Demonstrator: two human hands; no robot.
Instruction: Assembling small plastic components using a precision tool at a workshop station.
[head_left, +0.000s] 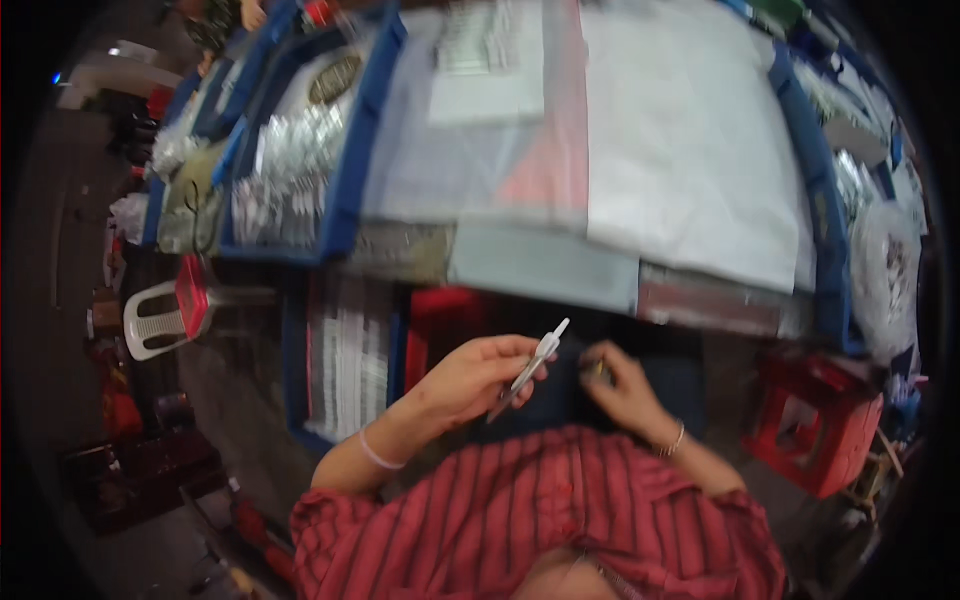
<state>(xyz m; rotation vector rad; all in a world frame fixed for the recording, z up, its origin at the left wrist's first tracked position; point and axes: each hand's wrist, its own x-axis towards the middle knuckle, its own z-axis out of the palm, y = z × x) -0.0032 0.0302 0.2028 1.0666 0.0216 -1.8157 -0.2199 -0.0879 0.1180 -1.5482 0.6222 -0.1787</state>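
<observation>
My left hand (478, 378) is closed around a slim white and grey piece (541, 359), held in front of my striped shirt. Its narrow white tip points up and to the right, while a darker flat end shows below my fingers. Just to the right, apart from it, my right hand (628, 394) has its fingers curled together. A small dark and yellowish spot shows at those fingertips, too blurred to name. Both hands are off the table's near edge, closer to my body.
A blue tray (347, 190) of shiny silver pieces stands at the table's left. White sheeting (690, 150) covers the right part. Below the table at left is a blue crate (297, 370) of pale strips. A red stool (815, 425) stands at right, a white chair (152, 318) at left.
</observation>
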